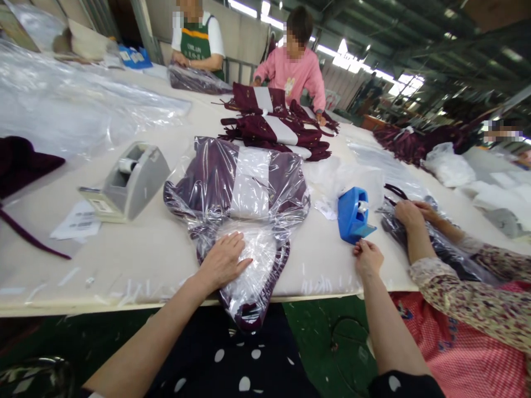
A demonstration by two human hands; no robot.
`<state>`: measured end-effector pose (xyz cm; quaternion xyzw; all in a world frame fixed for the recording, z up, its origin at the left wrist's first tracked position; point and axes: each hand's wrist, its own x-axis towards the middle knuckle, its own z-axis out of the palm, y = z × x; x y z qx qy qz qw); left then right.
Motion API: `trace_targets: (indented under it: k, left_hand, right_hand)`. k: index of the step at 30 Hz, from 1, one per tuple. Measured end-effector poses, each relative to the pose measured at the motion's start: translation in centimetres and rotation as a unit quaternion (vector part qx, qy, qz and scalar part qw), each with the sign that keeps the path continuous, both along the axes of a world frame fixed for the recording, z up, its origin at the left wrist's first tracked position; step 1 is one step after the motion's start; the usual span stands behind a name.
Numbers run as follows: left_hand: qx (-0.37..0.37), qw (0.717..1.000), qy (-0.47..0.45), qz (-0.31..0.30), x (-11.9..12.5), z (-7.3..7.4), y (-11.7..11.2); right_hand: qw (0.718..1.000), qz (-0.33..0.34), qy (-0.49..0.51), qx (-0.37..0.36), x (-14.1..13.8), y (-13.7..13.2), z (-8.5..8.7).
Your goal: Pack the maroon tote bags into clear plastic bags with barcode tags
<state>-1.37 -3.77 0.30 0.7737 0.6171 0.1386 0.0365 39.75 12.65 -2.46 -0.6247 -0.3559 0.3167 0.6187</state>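
A folded maroon garment with a pale paper band lies in a clear plastic bag in front of me, its narrow lower end hanging past the table edge. My left hand rests flat on the bag's lower part, fingers stretched out. To the right stands a blue tape dispenser. At its cutting edge my right hand is closed in a pinch, apparently on the tape end; the tape itself barely shows.
A grey tape dispenser stands left, beside printed labels. Banded maroon garments are stacked behind the bag. Plastic bags cover the far left. At right, a co-worker's hands work on another bagged item. Two people stand across the table.
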Motion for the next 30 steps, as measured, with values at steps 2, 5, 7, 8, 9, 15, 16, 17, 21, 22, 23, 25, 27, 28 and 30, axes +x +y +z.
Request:
trace_targets:
  k: [2,5,7,8,9,15,16,17,21,22,23,25,27,28,30]
  left_hand:
    - [0.003,1.000,-0.007,0.004,0.0,-0.1,0.0]
    - [0.000,1.000,-0.006,0.004,0.0,-0.1,-0.1]
    - [-0.003,1.000,-0.004,0.005,0.0,-0.2,-0.1]
    - [-0.004,1.000,-0.003,0.006,0.1,-0.2,-0.1]
    - [-0.004,1.000,-0.002,0.006,0.1,-0.1,-0.1]
    - [0.005,1.000,-0.006,0.004,0.1,0.0,-0.2]
    - [0.007,1.000,-0.009,0.004,0.1,0.1,-0.3]
    - [0.008,1.000,-0.012,0.005,0.1,0.1,-0.3]
    - [0.002,1.000,-0.026,0.015,0.1,0.3,-0.3]
    - [0.000,0.999,-0.029,0.017,0.0,0.3,-0.3]
    - [-0.001,0.999,-0.031,0.019,0.0,0.3,-0.4]
    - [0.002,0.999,-0.034,0.020,0.0,0.3,-0.4]
    - [0.006,0.999,-0.035,0.020,-0.1,0.3,-0.4]
    - [0.006,0.999,-0.035,0.019,-0.1,0.3,-0.4]
    - [0.003,0.999,-0.037,0.017,-0.1,0.4,-0.4]
  right_hand:
    - [0.999,0.009,-0.031,-0.011,-0.3,-1.1,0.3]
    - [0.982,0.076,-0.169,-0.032,-1.8,-3.0,1.3]
    - [0.941,0.164,-0.295,-0.026,-3.9,-4.2,2.6]
    - [0.910,0.219,-0.351,-0.011,-5.3,-4.6,3.5]
    - [0.876,0.277,-0.394,0.012,-7.0,-5.0,4.6]
    - [0.613,0.571,-0.529,0.135,-17.9,-4.4,11.4]
    - [0.565,0.596,-0.553,0.140,-19.4,-3.9,11.9]
    - [0.517,0.611,-0.584,0.139,-20.8,-3.3,12.3]
    - [0.363,0.586,-0.716,0.107,-24.9,-0.6,12.0]
    - [0.343,0.573,-0.738,0.098,-25.6,-0.1,11.8]
    - [0.328,0.562,-0.754,0.089,-26.2,0.5,11.6]
    - [0.315,0.552,-0.768,0.077,-27.1,1.3,11.3]
    - [0.317,0.553,-0.768,0.067,-27.7,1.9,11.3]
    - [0.323,0.556,-0.764,0.059,-27.9,2.2,11.2]
    - [0.340,0.566,-0.750,0.037,-28.3,2.6,11.2]
